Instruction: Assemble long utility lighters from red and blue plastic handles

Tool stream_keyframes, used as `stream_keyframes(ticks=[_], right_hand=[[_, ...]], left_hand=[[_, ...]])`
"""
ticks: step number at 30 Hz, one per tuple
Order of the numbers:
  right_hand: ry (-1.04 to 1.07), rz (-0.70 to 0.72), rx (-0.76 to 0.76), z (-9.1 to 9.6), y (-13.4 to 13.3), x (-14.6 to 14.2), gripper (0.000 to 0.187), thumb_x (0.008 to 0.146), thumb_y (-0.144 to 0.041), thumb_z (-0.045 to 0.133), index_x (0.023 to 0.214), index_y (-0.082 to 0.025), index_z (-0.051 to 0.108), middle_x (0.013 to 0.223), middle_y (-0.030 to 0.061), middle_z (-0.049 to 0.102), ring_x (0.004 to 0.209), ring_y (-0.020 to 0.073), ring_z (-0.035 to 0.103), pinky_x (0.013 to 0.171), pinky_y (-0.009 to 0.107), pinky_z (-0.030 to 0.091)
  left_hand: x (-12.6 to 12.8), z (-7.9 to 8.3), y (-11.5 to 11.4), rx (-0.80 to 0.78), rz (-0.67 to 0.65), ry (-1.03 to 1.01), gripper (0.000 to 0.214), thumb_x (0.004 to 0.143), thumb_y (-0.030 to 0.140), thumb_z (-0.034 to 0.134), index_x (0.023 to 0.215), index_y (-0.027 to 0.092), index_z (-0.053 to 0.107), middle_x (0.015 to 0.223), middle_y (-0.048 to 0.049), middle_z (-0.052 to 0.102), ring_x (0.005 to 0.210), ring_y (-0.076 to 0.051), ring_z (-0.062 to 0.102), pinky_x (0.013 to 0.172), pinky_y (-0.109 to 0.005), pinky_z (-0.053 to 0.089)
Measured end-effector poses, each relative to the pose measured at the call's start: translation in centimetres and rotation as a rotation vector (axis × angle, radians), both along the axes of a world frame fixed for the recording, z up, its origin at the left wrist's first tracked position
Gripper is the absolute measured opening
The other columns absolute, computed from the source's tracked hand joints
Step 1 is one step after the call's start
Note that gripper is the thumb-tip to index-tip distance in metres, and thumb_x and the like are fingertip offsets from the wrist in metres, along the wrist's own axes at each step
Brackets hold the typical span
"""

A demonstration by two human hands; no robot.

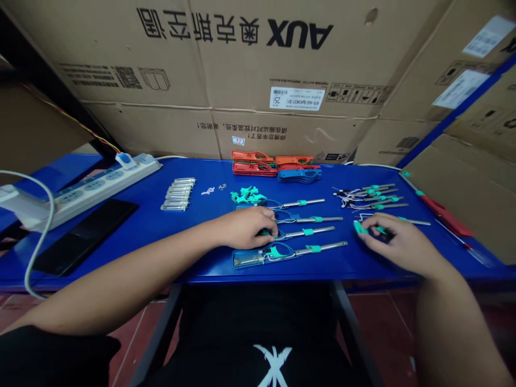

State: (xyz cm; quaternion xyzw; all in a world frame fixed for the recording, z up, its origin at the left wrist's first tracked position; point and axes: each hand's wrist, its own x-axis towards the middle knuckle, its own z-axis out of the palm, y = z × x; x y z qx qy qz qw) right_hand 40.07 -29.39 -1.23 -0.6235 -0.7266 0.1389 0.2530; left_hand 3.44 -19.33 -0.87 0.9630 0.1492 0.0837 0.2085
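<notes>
Several blue lighter half-shells with metal tubes lie in a row on the blue table. My left hand (250, 228) is closed, with curled fingers over one of the middle long-nosed lighters (308, 232); its palm hides the handles below. The nearest lighter (250, 259) lies in front of that hand, showing a clear fuel tank and a green trigger. At the right, my right hand (397, 242) pinches a small green trigger (360, 228) between thumb and fingers. Just beyond that hand are several metal tubes (377, 198) with green clips and white wires.
Loose green triggers (248, 194) are heaped behind my left hand. Clear fuel tanks (177, 194), red shells (253, 164) and blue shells (299, 174) lie farther back. A power strip (100, 185) and black phone (84, 236) occupy the left; a red lighter (447, 215) lies far right.
</notes>
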Motion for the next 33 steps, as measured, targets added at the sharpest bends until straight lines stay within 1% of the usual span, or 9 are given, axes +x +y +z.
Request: stream_keyframes(ticks=[3, 6, 13, 16, 18, 21, 24, 29, 33], right_hand=[[0.554, -0.091, 0.065, 0.2, 0.2, -1.7, 0.022, 0.076, -0.045, 0.07, 0.077, -0.025, 0.059, 0.067, -0.0005, 0.054, 0.054, 0.0134, 0.045, 0.052, 0.03, 0.037], [1.042, -0.035, -0.059, 0.8, 1.1, -4.4, 0.02, 0.073, -0.04, 0.067, 0.076, -0.025, 0.054, 0.071, -0.0007, 0.059, 0.047, 0.0097, 0.036, 0.045, 0.026, 0.027], [1.283, 0.152, -0.43, 2.4, 2.7, -10.9, 0.028, 0.065, -0.03, 0.059, 0.09, -0.028, 0.047, 0.066, -0.0051, 0.053, 0.043, 0.009, 0.027, 0.039, 0.021, 0.011], [1.126, 0.287, -0.593, 2.6, 2.7, -13.5, 0.02, 0.065, -0.03, 0.057, 0.078, -0.025, 0.042, 0.062, -0.0065, 0.041, 0.046, 0.0084, 0.023, 0.04, 0.021, 0.01], [0.839, 0.33, -0.604, 2.8, 2.6, -15.2, 0.017, 0.069, -0.031, 0.056, 0.072, -0.024, 0.041, 0.059, -0.007, 0.037, 0.048, 0.009, 0.024, 0.043, 0.022, 0.017], [0.222, 0.227, -0.392, 3.0, 2.7, -17.5, 0.016, 0.077, -0.037, 0.059, 0.073, -0.022, 0.054, 0.062, -0.0033, 0.051, 0.056, 0.012, 0.04, 0.053, 0.026, 0.028], [-0.236, 0.121, -0.233, 2.9, 3.1, -19.2, 0.025, 0.081, -0.047, 0.061, 0.073, -0.023, 0.066, 0.069, 0.0014, 0.063, 0.064, 0.0159, 0.05, 0.056, 0.028, 0.027], [-0.465, 0.141, -0.263, 2.6, 3.8, -20.7, 0.028, 0.083, -0.043, 0.057, 0.066, -0.024, 0.068, 0.061, 0.0025, 0.063, 0.057, 0.0159, 0.05, 0.052, 0.029, 0.022], [-0.544, 0.131, -0.202, 2.6, 3.8, -21.0, 0.029, 0.082, -0.043, 0.057, 0.065, -0.023, 0.067, 0.064, 0.0047, 0.067, 0.059, 0.0165, 0.054, 0.05, 0.029, 0.02]], left_hand=[[-0.6, 0.6, 0.1, -0.014, -0.005, -0.025, 0.023, 0.094, 0.022, 0.057, 0.112, 0.017, 0.071, 0.102, -0.009, 0.065, 0.094, -0.019, 0.062, 0.087, -0.032, 0.051], [-1.5, 1.5, 0.5, 0.002, 0.005, -0.033, 0.024, 0.096, 0.022, 0.054, 0.113, 0.017, 0.07, 0.107, -0.0092, 0.065, 0.097, -0.019, 0.062, 0.088, -0.032, 0.051], [-3.6, 2.7, 1.5, 0.006, 0.018, 0.153, 0.013, 0.092, 0.029, 0.064, 0.088, 0.018, 0.07, 0.078, -0.0016, 0.066, 0.07, -0.013, 0.059, 0.064, -0.025, 0.042], [-3.8, 2.7, 1.6, 0.015, 0.045, 0.219, 0.016, 0.09, 0.033, 0.068, 0.084, 0.018, 0.071, 0.074, -0.0008, 0.066, 0.066, -0.013, 0.057, 0.059, -0.025, 0.038], [-3.8, 2.6, 1.5, 0.011, 0.048, 0.245, 0.015, 0.089, 0.032, 0.069, 0.084, 0.019, 0.072, 0.074, -0.0007, 0.067, 0.066, -0.013, 0.057, 0.059, -0.025, 0.036], [-3.7, 2.4, 1.5, -0.001, 0.061, 0.251, 0.013, 0.089, 0.031, 0.069, 0.084, 0.02, 0.073, 0.074, -0.0007, 0.068, 0.066, -0.014, 0.057, 0.058, -0.024, 0.035], [-3.7, 2.1, 1.6, -0.028, 0.064, 0.258, 0.011, 0.088, 0.03, 0.068, 0.086, 0.019, 0.073, 0.074, -0.0002, 0.068, 0.066, -0.013, 0.057, 0.057, -0.023, 0.034], [-3.8, 1.8, 1.8, -0.099, 0.052, 0.247, 0.009, 0.088, 0.027, 0.068, 0.092, 0.02, 0.072, 0.075, 0.0008, 0.067, 0.066, -0.012, 0.057, 0.056, -0.022, 0.035], [-3.8, 2.1, 1.6, -0.116, 0.078, 0.226, 0.02, 0.087, 0.027, 0.069, 0.106, 0.022, 0.07, 0.076, 0.0016, 0.067, 0.065, -0.012, 0.058, 0.055, -0.022, 0.034]])
